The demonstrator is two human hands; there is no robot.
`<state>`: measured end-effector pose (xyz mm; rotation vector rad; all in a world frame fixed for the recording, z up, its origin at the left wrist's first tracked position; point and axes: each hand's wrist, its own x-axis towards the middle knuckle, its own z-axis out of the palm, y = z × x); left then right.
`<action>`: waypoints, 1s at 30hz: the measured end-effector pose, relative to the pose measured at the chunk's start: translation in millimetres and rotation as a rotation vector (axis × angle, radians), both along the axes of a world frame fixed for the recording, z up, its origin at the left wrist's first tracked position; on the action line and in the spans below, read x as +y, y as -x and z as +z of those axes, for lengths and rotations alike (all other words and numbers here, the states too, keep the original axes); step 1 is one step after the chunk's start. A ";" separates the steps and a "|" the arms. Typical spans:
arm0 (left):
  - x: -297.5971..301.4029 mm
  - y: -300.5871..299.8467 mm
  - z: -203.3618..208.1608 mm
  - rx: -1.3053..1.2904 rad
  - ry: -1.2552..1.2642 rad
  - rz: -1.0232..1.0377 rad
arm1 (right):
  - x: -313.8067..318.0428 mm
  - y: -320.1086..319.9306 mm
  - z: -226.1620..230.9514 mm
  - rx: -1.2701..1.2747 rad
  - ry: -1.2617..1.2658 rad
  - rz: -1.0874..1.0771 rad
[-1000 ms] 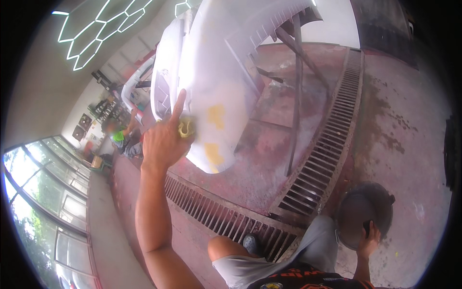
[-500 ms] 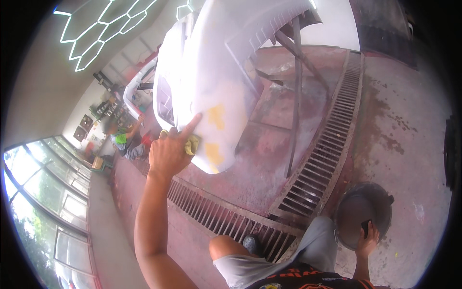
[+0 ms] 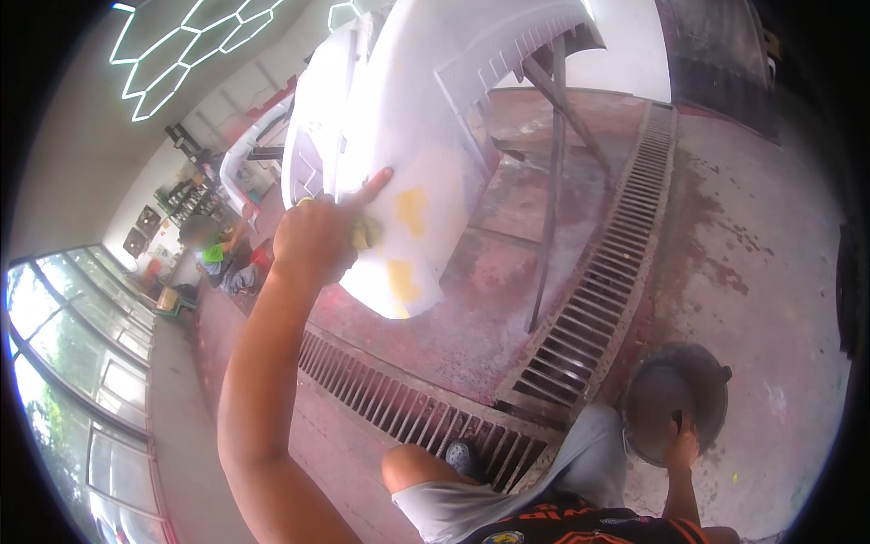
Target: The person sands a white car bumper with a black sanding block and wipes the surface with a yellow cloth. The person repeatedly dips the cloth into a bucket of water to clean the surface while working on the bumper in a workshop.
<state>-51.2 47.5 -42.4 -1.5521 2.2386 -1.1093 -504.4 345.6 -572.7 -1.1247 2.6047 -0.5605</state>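
Observation:
A white car bumper [image 3: 439,150] stands raised in front of me, with yellow filler patches [image 3: 410,210] near its lower end. My left hand [image 3: 313,238] is at the bumper's left side. Its index finger stretches onto the white surface, and the other fingers are curled round a yellow cloth [image 3: 365,233]. Low on the right, my right hand [image 3: 685,444] is over a dark bucket [image 3: 645,385]. It grips a small black block [image 3: 677,418], seen only in part; whether it is a sanding block I cannot tell.
A metal stand [image 3: 549,208] holds the bumper up. Floor grates [image 3: 594,308] run around its bay. Far left, a person in green [image 3: 217,252] crouches by another bumper [image 3: 237,172]. Windows [image 3: 82,363] line the left wall. Wet stains mark the floor at right.
My left index finger has slid up and slightly right along the bumper, cloth still in hand. My right hand with the black block has moved slightly left and turned, staying over the bucket.

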 end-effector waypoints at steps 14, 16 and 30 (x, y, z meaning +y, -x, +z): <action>34.8 -36.2 -140.7 0.109 -0.246 -0.028 | -134.2 22.2 -68.4 -0.068 -0.695 0.233; 46.0 -40.9 -171.5 0.208 -0.327 -0.082 | -134.6 18.1 -70.3 -0.105 -0.719 0.229; 6.5 -36.2 -311.6 2.527 -0.746 -0.194 | -58.2 60.6 55.9 -1.288 0.389 0.159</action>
